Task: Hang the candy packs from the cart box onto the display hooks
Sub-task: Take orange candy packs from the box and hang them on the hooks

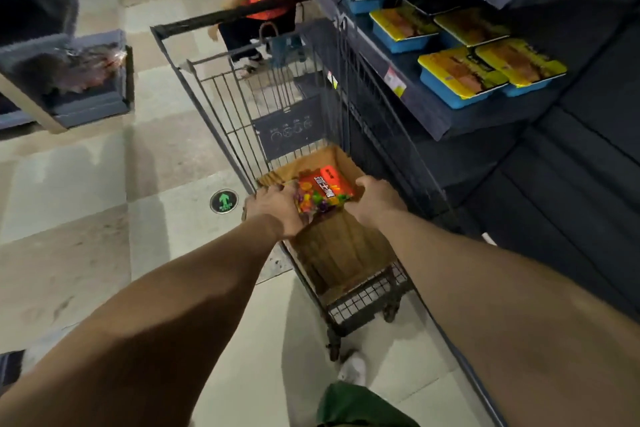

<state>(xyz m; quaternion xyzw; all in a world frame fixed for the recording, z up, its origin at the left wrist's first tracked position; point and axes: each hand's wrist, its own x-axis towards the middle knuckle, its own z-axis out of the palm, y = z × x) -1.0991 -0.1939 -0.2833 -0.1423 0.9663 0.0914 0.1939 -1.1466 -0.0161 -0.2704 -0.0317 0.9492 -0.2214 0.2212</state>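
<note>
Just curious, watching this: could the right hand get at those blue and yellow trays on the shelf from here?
Probably yes. The right hand grips the candy pack over the cart box, so it would have to let go first; the trays sit open-fronted beside the cart.

Single head view — looks steeply down, forward over cart [304, 135] — close.

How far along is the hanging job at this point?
Done: no hung packs or hooks are in view. In hand: both the left hand and right hand hold a candy pack over the box in the cart. Left: carrying it to a hook.
</note>
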